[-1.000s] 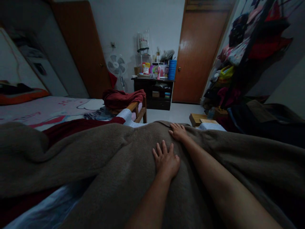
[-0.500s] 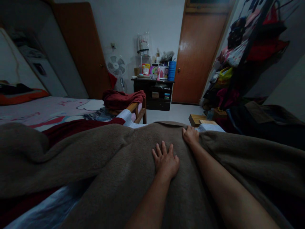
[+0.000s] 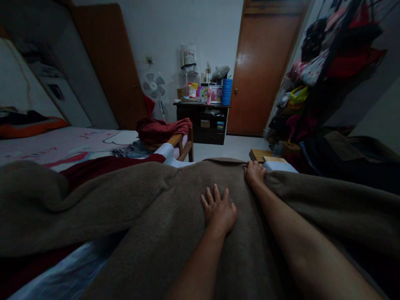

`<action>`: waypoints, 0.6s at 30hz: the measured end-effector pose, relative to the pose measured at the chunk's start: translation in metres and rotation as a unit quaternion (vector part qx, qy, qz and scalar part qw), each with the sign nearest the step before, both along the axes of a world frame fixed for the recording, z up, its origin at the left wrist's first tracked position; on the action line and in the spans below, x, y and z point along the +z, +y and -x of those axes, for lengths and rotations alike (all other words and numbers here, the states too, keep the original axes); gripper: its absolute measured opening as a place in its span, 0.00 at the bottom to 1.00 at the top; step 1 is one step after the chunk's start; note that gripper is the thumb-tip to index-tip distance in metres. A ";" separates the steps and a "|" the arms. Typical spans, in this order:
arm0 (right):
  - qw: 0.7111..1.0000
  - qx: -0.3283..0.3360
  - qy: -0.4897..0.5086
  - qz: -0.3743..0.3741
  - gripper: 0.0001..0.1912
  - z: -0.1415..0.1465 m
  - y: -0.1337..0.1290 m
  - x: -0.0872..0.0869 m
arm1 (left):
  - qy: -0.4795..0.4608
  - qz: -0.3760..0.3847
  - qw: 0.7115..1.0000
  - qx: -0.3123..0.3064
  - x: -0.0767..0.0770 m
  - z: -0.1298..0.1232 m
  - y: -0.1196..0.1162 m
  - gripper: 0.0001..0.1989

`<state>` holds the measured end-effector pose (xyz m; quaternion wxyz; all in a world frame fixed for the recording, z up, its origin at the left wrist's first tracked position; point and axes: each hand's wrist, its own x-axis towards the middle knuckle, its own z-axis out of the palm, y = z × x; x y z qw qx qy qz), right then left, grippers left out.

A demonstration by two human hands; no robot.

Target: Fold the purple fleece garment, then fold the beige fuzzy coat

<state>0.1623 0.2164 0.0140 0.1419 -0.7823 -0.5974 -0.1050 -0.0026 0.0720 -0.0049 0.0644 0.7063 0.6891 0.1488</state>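
A brown fleece garment (image 3: pixel 175 221) lies spread out before me, with one sleeve stretched to the left and the other to the right. My left hand (image 3: pixel 219 211) rests flat on its middle, fingers spread. Farther up, at the garment's top edge right of centre, my right hand (image 3: pixel 255 173) has its fingers curled over the cloth and grips it. Under the garment, dark red cloth (image 3: pixel 93 168) and light blue cloth (image 3: pixel 67 271) show at the left.
A bed (image 3: pixel 84 143) with a wooden end post and a folded red cloth (image 3: pixel 164 130) is at the left. Beyond stand a fan (image 3: pixel 154 85), a dark cabinet (image 3: pixel 200 135) and a door (image 3: pixel 259 75). Bags (image 3: pixel 312 71) hang at the right, above dark clothes (image 3: pixel 350 162).
My right hand has shifted slightly to the right along the garment's top edge. The left hand stays flat in nearly the same place. The view has moved a little.
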 end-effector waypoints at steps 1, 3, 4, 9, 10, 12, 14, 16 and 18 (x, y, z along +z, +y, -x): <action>1.000 -0.006 0.001 -0.012 0.17 0.005 -0.005 0.000 | 0.003 0.003 1.000 0.002 0.000 0.000 0.000 0.31; 0.999 0.007 0.006 -0.032 0.20 0.017 -0.017 -0.001 | 0.008 0.010 1.000 0.005 0.000 -0.001 0.000 0.31; 0.999 0.034 0.011 -0.027 0.21 0.023 -0.024 -0.003 | 0.010 0.010 1.000 0.005 0.000 -0.001 0.001 0.31; 0.981 0.132 0.058 0.127 0.28 0.042 -0.058 -0.011 | 0.003 0.000 1.000 0.016 0.007 0.001 0.002 0.31; 0.980 0.125 0.066 0.144 0.30 0.043 -0.064 -0.012 | 0.000 -0.001 1.000 0.019 0.009 0.002 0.002 0.29; 0.976 0.105 0.084 0.171 0.33 0.045 -0.079 -0.012 | -0.004 -0.004 1.000 0.022 0.014 0.004 0.002 0.26; 0.973 0.102 0.093 0.186 0.35 0.046 -0.096 -0.011 | -0.007 -0.009 1.000 0.025 0.017 0.005 0.002 0.24; 0.971 0.110 0.093 0.192 0.34 0.049 -0.115 -0.012 | -0.007 -0.014 1.000 0.024 0.018 0.007 0.001 0.24; 0.969 0.118 0.093 0.197 0.34 0.052 -0.133 -0.014 | -0.005 -0.020 1.000 0.021 0.017 0.008 0.001 0.24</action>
